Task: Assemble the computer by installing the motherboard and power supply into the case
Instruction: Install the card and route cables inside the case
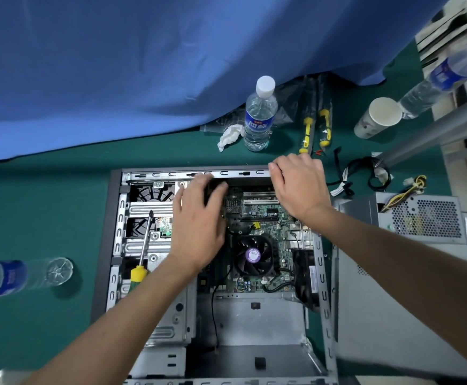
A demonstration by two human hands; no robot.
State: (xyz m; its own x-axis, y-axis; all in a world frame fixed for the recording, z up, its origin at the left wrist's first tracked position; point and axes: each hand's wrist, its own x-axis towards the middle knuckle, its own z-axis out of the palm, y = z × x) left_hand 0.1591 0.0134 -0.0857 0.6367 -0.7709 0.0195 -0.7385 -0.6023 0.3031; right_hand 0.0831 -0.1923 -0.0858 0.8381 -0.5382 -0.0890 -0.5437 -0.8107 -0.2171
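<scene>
Table covering [32, 218]: dark green, plain. Draped cloth [115, 65]: blue, plain. Case [121, 212]: silver-grey metal. Motherboard [265, 218]: green, with a black fan [253, 255] bearing a purple round label. Screwdriver [139, 273]: yellow and green handle. Power supply [424, 215]: grey, honeycomb-perforated. Bottle [258, 118]: clear, white cap, blue label. Cup [379, 116]: white.

The upright clear plastic water bottle [259, 115] beyond the open grey metal computer case [171, 176] wears a blue label with white characters under a small red mark, too blurred to read. The round purple sticker [253, 255] on the black fan inside that case carries illegible print.
</scene>
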